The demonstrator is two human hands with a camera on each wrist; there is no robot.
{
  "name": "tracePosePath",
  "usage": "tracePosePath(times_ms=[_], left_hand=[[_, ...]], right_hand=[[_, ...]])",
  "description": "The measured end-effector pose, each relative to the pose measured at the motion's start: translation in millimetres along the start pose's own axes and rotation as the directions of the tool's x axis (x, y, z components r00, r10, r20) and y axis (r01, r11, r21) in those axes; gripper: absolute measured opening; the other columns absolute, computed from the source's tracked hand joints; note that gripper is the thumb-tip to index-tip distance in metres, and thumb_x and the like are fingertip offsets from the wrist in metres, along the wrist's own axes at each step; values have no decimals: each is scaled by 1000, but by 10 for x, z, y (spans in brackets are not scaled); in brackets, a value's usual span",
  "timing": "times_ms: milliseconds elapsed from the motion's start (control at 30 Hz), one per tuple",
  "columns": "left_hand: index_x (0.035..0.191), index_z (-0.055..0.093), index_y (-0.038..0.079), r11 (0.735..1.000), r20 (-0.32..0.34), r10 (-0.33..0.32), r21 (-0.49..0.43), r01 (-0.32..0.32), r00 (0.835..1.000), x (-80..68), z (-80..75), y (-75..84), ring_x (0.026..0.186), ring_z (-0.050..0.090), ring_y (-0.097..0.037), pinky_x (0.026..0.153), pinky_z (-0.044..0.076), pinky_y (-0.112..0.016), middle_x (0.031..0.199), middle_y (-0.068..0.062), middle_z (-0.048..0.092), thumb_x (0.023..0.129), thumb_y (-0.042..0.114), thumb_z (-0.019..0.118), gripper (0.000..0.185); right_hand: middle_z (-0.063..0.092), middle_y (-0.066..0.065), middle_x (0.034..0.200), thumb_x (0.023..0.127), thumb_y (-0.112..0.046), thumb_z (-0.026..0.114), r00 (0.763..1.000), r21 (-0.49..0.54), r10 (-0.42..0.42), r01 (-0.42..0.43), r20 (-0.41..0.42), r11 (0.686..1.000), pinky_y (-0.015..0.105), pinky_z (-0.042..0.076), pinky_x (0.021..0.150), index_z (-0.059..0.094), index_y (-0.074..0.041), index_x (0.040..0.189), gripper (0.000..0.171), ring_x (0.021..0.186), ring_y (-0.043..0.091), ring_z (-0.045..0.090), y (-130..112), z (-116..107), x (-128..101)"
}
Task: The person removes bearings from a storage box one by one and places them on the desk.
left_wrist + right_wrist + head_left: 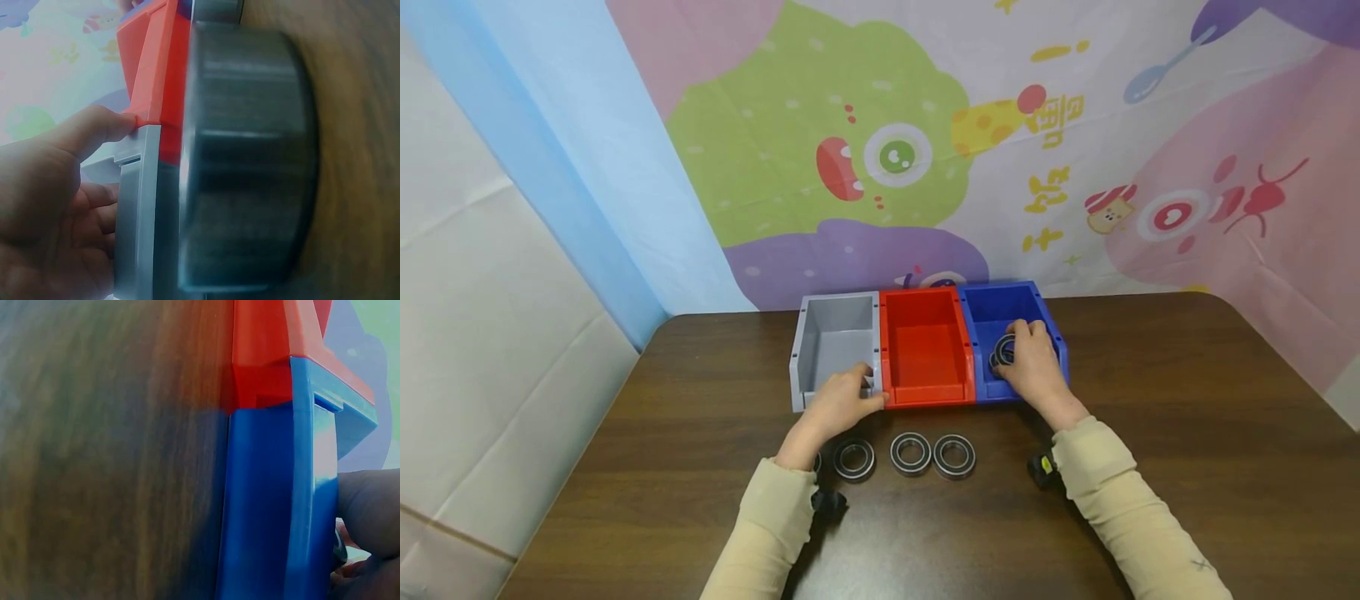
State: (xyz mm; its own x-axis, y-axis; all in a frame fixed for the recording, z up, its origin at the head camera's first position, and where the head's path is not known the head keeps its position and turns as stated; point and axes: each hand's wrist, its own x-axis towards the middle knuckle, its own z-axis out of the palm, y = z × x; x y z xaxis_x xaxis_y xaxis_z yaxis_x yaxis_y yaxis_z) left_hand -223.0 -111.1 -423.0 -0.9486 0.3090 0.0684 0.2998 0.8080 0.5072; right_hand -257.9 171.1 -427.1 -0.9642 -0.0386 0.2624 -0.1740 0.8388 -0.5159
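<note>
I'd keep L hand (842, 400) pressing grey bin (835, 342) steady; R hand (1033, 362) pinches bearing (1003, 350) in blue bin (1000, 312), lower flat.

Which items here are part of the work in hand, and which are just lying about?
In the work:
right hand holding a bearing in the blue bin
left hand on the gray bin
three bearings on the table

Idle:
red bin
cartoon backdrop

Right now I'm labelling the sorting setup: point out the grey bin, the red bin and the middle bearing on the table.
grey bin (835, 342), head view, inner floor.
red bin (925, 354), head view, inner floor.
middle bearing (911, 441), head view, upper rim of the ring.
</note>
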Motion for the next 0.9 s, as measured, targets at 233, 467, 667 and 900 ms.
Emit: tracePosePath(times_ms=[233,467,667,900], left_hand=[[107,55,1,1000,-7,-15,8,15,1000,-20,-13,-29,82,62,-27,74,49,-39,94,-13,66,80,30,62,40],[106,55,1,1000,-14,-6,9,6,1000,-7,-8,-26,83,62,-28,74,49,-39,94,-14,66,80,30,63,40],[107,55,0,1000,-8,0,-8,0,1000,-3,-5,4,84,62,-28,75,49,-39,95,-14,66,80,30,64,41],[107,54,0,1000,5,6,-21,-6,1000,1,-21,28,86,62,-29,77,49,-40,97,-15,66,80,29,64,40]], right_hand=[[42,27,107,65,-2,74,998,-4,-39,39,-50,999,52,39,86,49,8,115,56,97,42,49,-33,5,-26],[43,25,106,67,0,70,995,6,-78,78,-61,997,50,39,85,50,8,120,57,97,38,47,-84,-100,-98],[44,24,104,66,0,73,987,-6,-136,136,-84,991,48,41,84,49,10,120,60,93,36,48,-115,-176,-216],[45,23,105,66,-1,76,981,-17,-178,177,-74,984,48,43,82,49,8,123,64,93,35,49,-157,-232,-356]])
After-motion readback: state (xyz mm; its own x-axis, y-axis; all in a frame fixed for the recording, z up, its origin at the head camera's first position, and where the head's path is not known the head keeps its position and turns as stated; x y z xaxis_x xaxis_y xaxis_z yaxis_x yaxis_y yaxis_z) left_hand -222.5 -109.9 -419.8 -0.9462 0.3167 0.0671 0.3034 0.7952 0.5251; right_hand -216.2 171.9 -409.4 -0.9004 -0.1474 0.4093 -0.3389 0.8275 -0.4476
